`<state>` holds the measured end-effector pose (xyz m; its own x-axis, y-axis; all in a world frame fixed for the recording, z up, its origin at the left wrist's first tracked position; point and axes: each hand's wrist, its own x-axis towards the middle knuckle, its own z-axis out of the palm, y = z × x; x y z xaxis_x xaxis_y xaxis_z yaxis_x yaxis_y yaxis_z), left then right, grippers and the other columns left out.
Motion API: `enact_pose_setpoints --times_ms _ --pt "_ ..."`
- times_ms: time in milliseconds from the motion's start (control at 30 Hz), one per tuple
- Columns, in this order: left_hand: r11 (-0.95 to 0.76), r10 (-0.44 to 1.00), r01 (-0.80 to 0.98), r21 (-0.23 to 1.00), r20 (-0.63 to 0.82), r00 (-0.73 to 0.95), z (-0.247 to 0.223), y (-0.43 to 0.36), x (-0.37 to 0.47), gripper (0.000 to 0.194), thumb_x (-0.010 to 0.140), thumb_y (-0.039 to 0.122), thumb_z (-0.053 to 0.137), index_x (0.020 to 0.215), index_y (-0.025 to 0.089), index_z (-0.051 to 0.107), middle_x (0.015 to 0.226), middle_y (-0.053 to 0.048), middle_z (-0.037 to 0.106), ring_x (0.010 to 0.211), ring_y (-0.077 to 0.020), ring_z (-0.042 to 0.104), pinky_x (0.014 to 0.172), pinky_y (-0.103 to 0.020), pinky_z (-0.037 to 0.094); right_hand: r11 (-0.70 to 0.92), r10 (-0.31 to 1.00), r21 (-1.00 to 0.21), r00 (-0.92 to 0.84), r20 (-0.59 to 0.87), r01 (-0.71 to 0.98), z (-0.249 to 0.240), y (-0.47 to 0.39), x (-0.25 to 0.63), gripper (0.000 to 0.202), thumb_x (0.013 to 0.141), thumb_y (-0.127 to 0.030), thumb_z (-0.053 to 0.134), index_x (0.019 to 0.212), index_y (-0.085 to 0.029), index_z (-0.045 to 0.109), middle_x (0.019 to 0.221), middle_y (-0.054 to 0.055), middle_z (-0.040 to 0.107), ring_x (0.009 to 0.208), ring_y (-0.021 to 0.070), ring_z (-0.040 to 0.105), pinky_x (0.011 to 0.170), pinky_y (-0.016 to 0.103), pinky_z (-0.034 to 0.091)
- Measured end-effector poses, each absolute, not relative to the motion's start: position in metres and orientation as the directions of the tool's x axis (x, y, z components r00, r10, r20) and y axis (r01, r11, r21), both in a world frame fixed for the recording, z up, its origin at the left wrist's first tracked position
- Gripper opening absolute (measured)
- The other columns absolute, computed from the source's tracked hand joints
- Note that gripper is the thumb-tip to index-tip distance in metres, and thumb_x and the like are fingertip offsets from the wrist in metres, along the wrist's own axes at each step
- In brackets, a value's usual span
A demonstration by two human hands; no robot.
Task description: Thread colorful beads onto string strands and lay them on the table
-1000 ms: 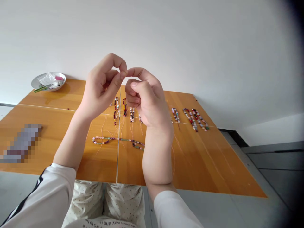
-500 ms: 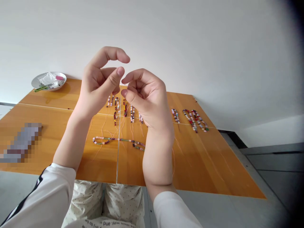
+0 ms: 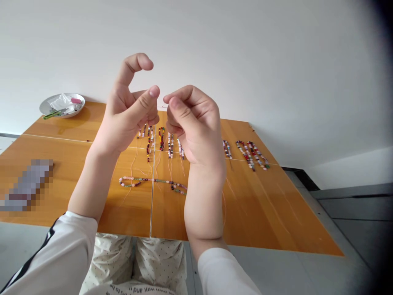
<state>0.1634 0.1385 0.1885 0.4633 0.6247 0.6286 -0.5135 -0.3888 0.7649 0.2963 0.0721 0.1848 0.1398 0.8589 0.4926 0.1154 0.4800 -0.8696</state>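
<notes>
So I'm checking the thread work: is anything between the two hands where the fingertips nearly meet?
Nothing visible does. The left hand and right hand face each other above the table, with a thin thread at the gap.

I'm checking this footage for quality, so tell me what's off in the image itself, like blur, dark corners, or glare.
Head view: dark vignette down the right edge; a pixelated patch masks something on the wooden table; soft, even light with faint shadows; mild sheen on the tabletop near the plate; left hand and right hand sharp.
</notes>
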Motion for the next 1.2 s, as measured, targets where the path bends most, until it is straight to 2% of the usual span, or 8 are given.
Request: enact_pose_setpoints --times_ms 100,267,500,633,867,967,1067,1200 --pt "-0.391 0.649 -0.469 0.792 0.598 0.47 0.189 0.138 0.163 0.048 0.076 0.048 0.08 0.102 0.029 0.045 0.051 0.013 0.023 0.041 -0.0052 0.032 0.048 -0.023 0.036 0.473 0.878 -0.88 0.107 0.467 -0.038 0.187 0.072 0.298 0.016 0.09 -0.042 0.061 0.089 -0.026 0.063 0.064 -0.001 0.036 0.056 0.0132 0.033 0.046 0.029 0.031" --pt "-0.378 0.65 -0.472 0.796 0.591 0.478 0.189 0.136 0.163 0.039 0.082 0.042 0.076 0.1 0.03 0.044 0.05 0.012 0.024 0.042 -0.007 0.035 0.048 -0.023 0.036 0.439 0.899 -0.885 0.075 0.432 -0.156 0.188 0.07 0.297 0.008 0.091 -0.021 0.052 0.093 -0.02 0.059 0.062 -0.003 0.033 0.056 0.0117 0.028 0.05 0.027 0.026" --pt "-0.265 0.726 -0.5 0.825 0.511 0.459 0.194 0.125 0.166 0.034 0.085 0.032 0.074 0.094 0.027 0.041 0.051 0.012 0.026 0.042 -0.0049 0.033 0.05 -0.019 0.036 0.477 0.869 -0.879 0.166 0.467 -0.022 0.183 0.073 0.292 0.007 0.092 -0.021 0.05 0.089 -0.024 0.056 0.059 -0.005 0.028 0.054 0.0129 0.026 0.05 0.028 0.022" --pt "-0.231 0.745 -0.522 0.821 0.494 0.448 0.196 0.122 0.166 0.031 0.086 0.027 0.071 0.092 0.027 0.041 0.052 0.012 0.025 0.043 -0.0059 0.031 0.049 -0.02 0.033 0.503 0.84 -0.864 0.217 0.498 0.036 0.182 0.074 0.292 0.012 0.09 -0.015 0.048 0.085 -0.023 0.056 0.057 -0.005 0.029 0.051 0.0115 0.024 0.048 0.028 0.022" --pt "-0.458 0.658 -0.502 0.734 0.659 0.364 0.191 0.135 0.165 0.022 0.09 0.033 0.067 0.095 0.027 0.047 0.051 0.012 0.033 0.045 -0.0075 0.03 0.052 -0.024 0.034 0.469 0.868 -0.879 0.137 0.476 0.084 0.184 0.072 0.297 0.012 0.09 -0.029 0.059 0.086 -0.019 0.063 0.058 -0.005 0.04 0.052 0.0081 0.03 0.048 0.024 0.025" --pt "-0.491 0.602 -0.516 0.702 0.702 0.382 0.19 0.135 0.165 0.022 0.091 0.032 0.066 0.098 0.026 0.046 0.054 0.011 0.033 0.045 -0.0072 0.03 0.053 -0.024 0.033 0.477 0.869 -0.877 0.127 0.479 0.045 0.184 0.073 0.297 0.02 0.088 -0.037 0.063 0.083 -0.018 0.065 0.057 -0.005 0.035 0.054 0.0092 0.034 0.049 0.025 0.03" --pt "-0.505 0.561 -0.533 0.678 0.728 0.395 0.19 0.134 0.165 0.021 0.093 0.032 0.063 0.099 0.026 0.044 0.054 0.011 0.03 0.045 -0.0068 0.027 0.051 -0.025 0.029 0.493 0.863 -0.87 0.12 0.49 0.003 0.184 0.074 0.297 0.015 0.086 -0.034 0.064 0.082 -0.02 0.067 0.055 -0.005 0.028 0.052 0.0114 0.03 0.049 0.028 0.029" --pt "-0.508 0.558 -0.524 0.683 0.725 0.403 0.19 0.134 0.165 0.019 0.094 0.03 0.062 0.098 0.025 0.044 0.054 0.011 0.031 0.045 -0.0068 0.028 0.052 -0.026 0.029 0.486 0.872 -0.874 0.067 0.485 0.005 0.184 0.073 0.3 0.017 0.088 -0.019 0.051 0.092 -0.021 0.068 0.056 -0.006 0.024 0.051 0.0116 0.019 0.048 0.028 0.017"
